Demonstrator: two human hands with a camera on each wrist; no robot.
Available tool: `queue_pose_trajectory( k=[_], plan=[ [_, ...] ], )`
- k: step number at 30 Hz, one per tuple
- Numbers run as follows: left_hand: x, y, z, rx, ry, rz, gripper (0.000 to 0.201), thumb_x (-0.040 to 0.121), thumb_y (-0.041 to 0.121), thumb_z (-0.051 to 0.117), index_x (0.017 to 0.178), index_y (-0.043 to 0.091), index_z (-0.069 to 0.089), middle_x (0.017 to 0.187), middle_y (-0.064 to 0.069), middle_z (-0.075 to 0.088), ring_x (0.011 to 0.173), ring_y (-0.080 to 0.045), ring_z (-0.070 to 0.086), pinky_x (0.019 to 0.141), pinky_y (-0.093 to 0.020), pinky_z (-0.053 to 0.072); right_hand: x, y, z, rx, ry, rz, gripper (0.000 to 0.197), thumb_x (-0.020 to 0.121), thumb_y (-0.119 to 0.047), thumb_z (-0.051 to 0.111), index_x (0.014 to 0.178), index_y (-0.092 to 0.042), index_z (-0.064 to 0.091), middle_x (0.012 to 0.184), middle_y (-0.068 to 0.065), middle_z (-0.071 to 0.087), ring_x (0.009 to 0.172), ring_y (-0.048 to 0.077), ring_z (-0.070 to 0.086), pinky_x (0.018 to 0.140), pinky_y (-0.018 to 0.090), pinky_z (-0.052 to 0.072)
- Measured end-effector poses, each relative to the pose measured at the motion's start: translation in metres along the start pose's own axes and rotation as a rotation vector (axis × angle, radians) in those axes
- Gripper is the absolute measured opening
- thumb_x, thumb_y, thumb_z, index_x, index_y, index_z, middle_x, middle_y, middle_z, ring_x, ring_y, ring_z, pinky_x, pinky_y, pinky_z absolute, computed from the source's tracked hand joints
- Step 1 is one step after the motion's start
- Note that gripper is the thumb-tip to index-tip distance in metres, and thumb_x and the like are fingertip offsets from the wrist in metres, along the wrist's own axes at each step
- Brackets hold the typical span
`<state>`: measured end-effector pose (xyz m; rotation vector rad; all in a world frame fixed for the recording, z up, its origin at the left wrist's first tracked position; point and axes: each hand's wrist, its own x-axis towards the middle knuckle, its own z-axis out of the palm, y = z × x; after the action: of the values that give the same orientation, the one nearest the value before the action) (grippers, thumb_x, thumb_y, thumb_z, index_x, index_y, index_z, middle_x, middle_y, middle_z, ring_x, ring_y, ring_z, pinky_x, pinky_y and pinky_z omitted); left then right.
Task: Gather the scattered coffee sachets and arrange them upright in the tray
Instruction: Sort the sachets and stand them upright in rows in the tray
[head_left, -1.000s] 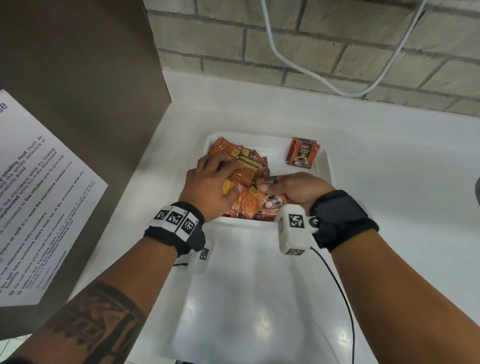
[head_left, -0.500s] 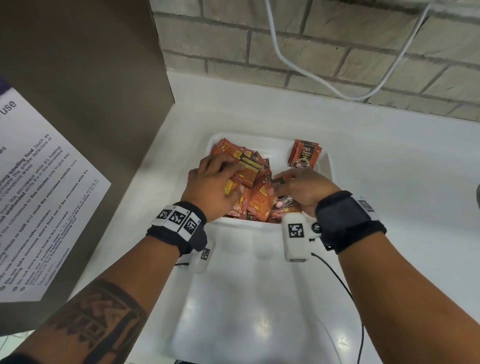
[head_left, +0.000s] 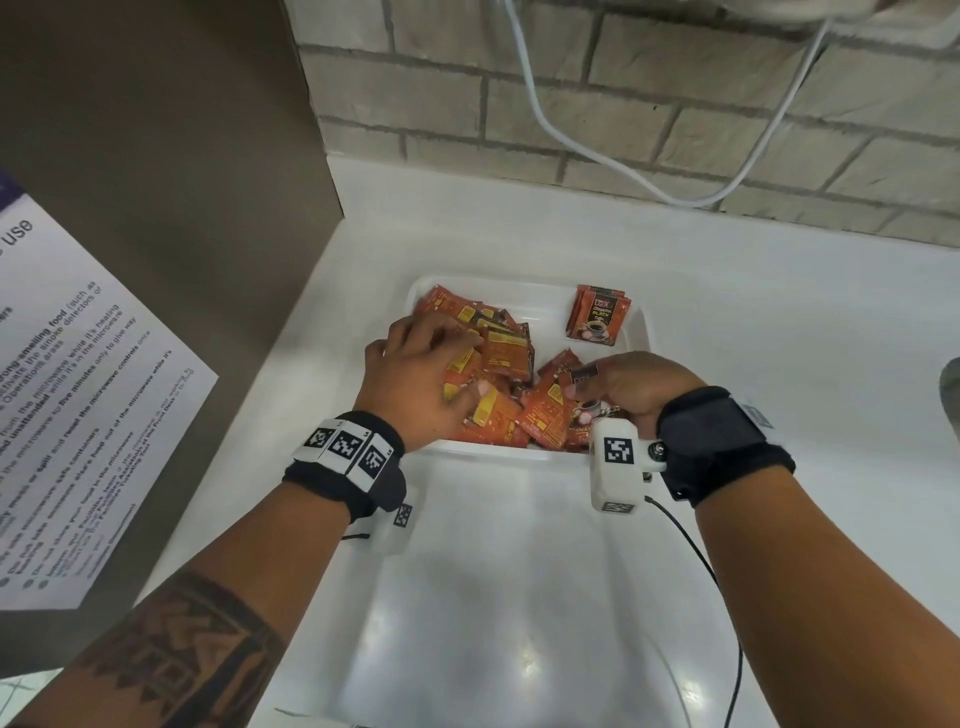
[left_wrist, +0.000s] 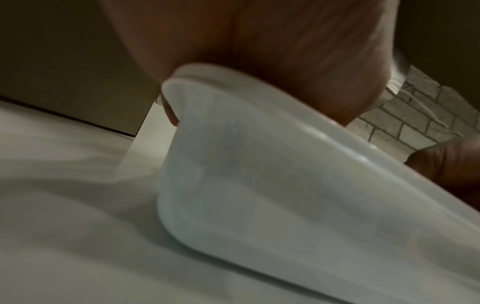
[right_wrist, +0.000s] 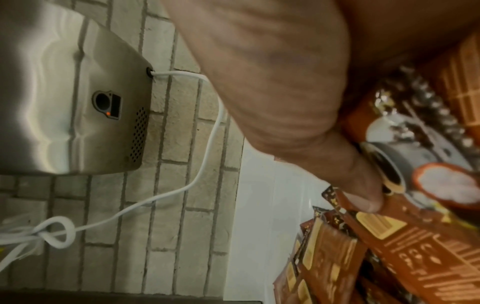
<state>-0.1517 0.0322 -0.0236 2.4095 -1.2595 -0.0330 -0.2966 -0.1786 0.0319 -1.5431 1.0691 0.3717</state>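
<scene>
Head view: in a white tray (head_left: 530, 291), the left hand (head_left: 415, 379) lies with loosely spread fingers on heaped coffee sachets (head_left: 498, 358); the right hand (head_left: 623, 387) pinches one. Left wrist view: tray wall only. Right wrist view: a thumb (right_wrist: 361, 191) presses a sachet (right_wrist: 405, 246).

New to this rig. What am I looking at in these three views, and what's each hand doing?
No robot: a person wears a head camera and one camera on each wrist. The head view looks down on a white counter with a white tray full of jumbled orange coffee sachets; a small stack stands apart in the far right corner. The left hand rests on the pile; its wrist view shows only palm and the tray's outer wall. The right hand pinches a sachet; its wrist view shows thumb, sachets, brick wall and a steel appliance.
</scene>
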Motion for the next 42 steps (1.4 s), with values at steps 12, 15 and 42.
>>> queue_pose_trajectory(
  k=[12, 15, 42],
  plan=[
    [0.002, 0.01, 0.0, 0.03, -0.006, -0.013, 0.051, 0.08, 0.061, 0.057, 0.126, 0.04, 0.06, 0.139, 0.01, 0.045, 0.135, -0.025, 0.033, 0.103, -0.051, 0.033, 0.03, 0.01, -0.014, -0.026, 0.042, -0.048, 0.05, 0.078, -0.019, 0.08, 0.125, -0.01, 0.064, 0.123, 0.015, 0.069, 0.108, 0.033, 0.068, 0.096, 0.052, 0.055],
    [0.003, 0.013, 0.0, 0.032, -0.018, -0.033, 0.054, 0.08, 0.062, 0.054, 0.13, 0.04, 0.058, 0.142, 0.01, 0.043, 0.138, -0.026, 0.03, 0.105, -0.053, 0.03, 0.049, 0.015, -0.017, -0.058, -0.006, -0.053, 0.054, 0.084, -0.014, 0.074, 0.135, -0.007, 0.056, 0.137, 0.017, 0.059, 0.114, 0.032, 0.063, 0.102, 0.05, 0.051],
    [0.037, 0.06, -0.035, -0.55, -0.07, -0.12, 0.053, 0.096, 0.057, 0.047, 0.14, 0.027, 0.05, 0.135, 0.005, 0.056, 0.122, -0.013, 0.054, 0.106, -0.04, 0.045, -0.017, -0.026, -0.03, 0.097, -0.155, -0.28, 0.042, 0.087, -0.017, 0.074, 0.126, -0.007, 0.064, 0.118, 0.014, 0.072, 0.105, 0.033, 0.07, 0.094, 0.047, 0.056]
  ],
)
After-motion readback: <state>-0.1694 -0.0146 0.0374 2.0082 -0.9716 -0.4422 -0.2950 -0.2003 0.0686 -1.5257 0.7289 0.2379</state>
